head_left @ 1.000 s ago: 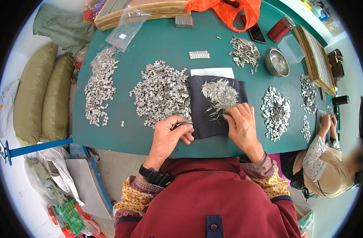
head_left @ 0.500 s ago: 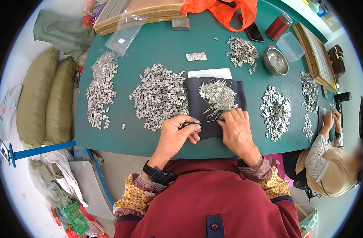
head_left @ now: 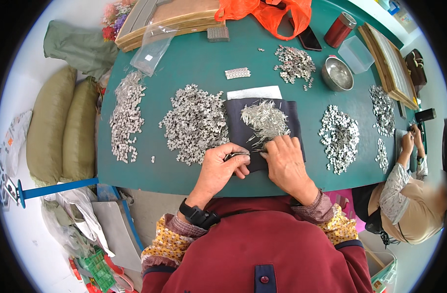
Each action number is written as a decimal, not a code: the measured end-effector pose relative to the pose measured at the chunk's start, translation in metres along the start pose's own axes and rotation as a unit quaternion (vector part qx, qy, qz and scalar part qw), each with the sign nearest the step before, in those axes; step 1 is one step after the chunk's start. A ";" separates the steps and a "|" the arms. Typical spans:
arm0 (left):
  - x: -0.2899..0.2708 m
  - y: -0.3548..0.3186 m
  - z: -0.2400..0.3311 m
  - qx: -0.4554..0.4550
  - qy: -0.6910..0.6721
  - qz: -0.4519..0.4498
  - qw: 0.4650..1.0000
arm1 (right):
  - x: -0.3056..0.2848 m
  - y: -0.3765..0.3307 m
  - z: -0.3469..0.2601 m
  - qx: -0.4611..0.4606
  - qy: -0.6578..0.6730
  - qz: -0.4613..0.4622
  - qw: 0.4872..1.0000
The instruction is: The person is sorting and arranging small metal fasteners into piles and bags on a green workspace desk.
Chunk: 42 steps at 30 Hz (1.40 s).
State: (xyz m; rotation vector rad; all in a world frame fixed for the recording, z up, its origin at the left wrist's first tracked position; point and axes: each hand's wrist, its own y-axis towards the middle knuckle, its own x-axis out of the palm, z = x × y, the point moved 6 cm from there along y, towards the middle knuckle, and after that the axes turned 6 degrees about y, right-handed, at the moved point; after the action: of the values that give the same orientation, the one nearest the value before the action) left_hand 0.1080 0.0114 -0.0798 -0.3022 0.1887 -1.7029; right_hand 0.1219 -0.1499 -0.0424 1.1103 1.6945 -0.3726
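My left hand (head_left: 221, 167) is closed around a small dark metal piece (head_left: 234, 155) at the front edge of a dark cloth (head_left: 295, 132). The fingers cover most of that piece. Beside it, my right hand (head_left: 288, 161) pinches a thin metal pin (head_left: 256, 150), which points toward the piece in my left hand. Just beyond my fingertips, a loose heap of thin silvery pins (head_left: 266, 119) lies on the cloth. Close on the left rises a large pile of small grey metal links (head_left: 194, 122). A white pad (head_left: 255, 92) shows under the cloth's far edge.
More link piles lie at left (head_left: 127, 117) and right (head_left: 338, 139). Toward the back are an assembled strip (head_left: 237, 73), a metal bowl (head_left: 337, 74), a red flask (head_left: 339, 30), a clear box (head_left: 356, 54) and an orange bag (head_left: 301, 19). A co-worker (head_left: 404, 195) sits at right.
My right hand has drawn left from the edge of the pin heap toward my left hand, bringing a pin. The left hand keeps its hold. The whole view has shifted slightly.
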 end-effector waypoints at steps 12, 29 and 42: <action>0.008 0.002 0.003 -0.008 0.005 -0.015 1.000 | -0.012 0.003 0.015 0.091 0.250 0.052 0.963; 0.019 0.015 0.015 0.007 0.033 -0.038 0.999 | 0.006 0.003 0.020 0.189 0.452 0.071 0.869; 0.028 0.022 0.021 0.006 0.040 -0.042 0.998 | 0.017 0.001 0.027 0.235 0.561 0.087 0.789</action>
State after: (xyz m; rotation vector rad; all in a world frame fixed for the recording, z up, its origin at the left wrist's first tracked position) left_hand 0.1317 -0.0186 -0.0639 -0.2358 0.2288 -1.7995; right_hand 0.1374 -0.1599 -0.0688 2.1072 2.5542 0.0540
